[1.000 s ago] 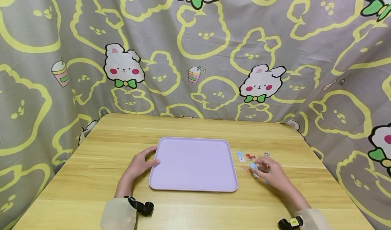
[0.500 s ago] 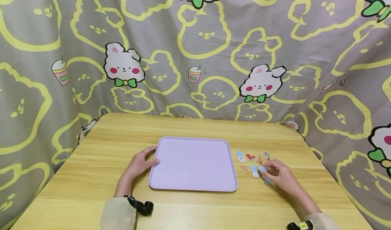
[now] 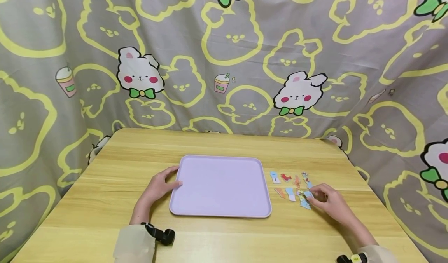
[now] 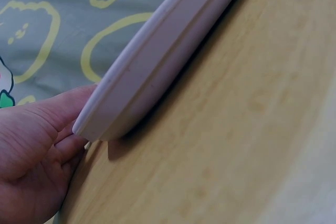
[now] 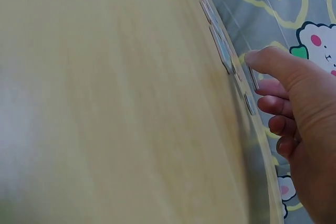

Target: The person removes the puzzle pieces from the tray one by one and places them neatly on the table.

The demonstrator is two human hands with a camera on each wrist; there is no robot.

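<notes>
The lilac tray [image 3: 220, 187] lies flat on the table. My left hand [image 3: 161, 184] holds its left rim, thumb over the edge and fingers on the outside; the left wrist view shows the thumb [image 4: 71, 106] at the tray's corner. To the right of the tray, my right hand [image 3: 329, 201] pinches a small light-blue jigsaw piece [image 3: 308, 194] between thumb and fingers. In the right wrist view that piece [image 5: 253, 78] appears edge-on and raised. Near those fingertips lie other pieces, among them a blue one [image 3: 305, 204] and a blue-and-white one [image 3: 290, 194].
More flat pieces lie in loose rows beside the tray: a red one [image 3: 286, 177], an orange one [image 3: 280, 192] and another blue-and-white one [image 3: 275, 177]. The wooden table [image 3: 224, 236] ends at a patterned grey curtain [image 3: 196, 41] behind and at both sides.
My right hand has moved right, away from the blue-and-white piece it was touching, which now lies uncovered, and pinches a light-blue piece. The left hand stays on the tray.
</notes>
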